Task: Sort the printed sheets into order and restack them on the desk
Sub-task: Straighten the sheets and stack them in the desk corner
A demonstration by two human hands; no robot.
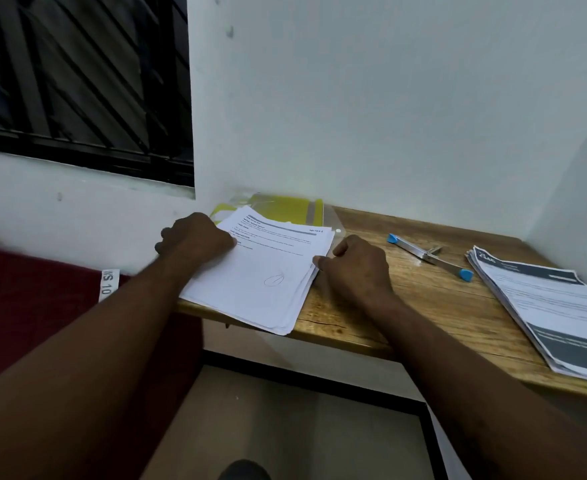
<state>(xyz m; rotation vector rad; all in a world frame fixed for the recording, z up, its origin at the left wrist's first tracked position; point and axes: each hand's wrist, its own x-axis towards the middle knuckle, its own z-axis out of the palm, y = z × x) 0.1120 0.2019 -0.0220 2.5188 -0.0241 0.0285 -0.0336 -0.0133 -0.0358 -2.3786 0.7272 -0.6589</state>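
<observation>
The loose stack of printed sheets [261, 268] lies at the left end of the desk [406, 306], its near-left corner hanging a bit over the front edge; top sheet has text lines up top w/ a small pen oval lower down; edges are fanned on the right & near side, so not squared yet. Left hand [195, 239] sits palm-down on the stack's far-left part, fingers curled over the left edge, pressing more than pinching; right hand [358, 265] is against the stack's right edge, thumb and fingertips touching the fanned sheet ends, loosely curled, nothing lifted that I can see.

Handling, as a guess: thin paper, light, floppy, slides easily sheet on sheet; best taken by both long edges, or one hand pinning while the other thumbs up a corner; grab too few and the rest slip off the overhang.

Under the stack's far end lies a yellow folder [285, 209] in a clear sleeve, against the wall; mid-desk, well apart from the stack, a metal clip bar w/ blue ends [430, 258]; at the right end a second pile of printed sheets [548, 310] w/ dark header bands, also fanned; left of the desk, a dark red surface [43, 306].
</observation>
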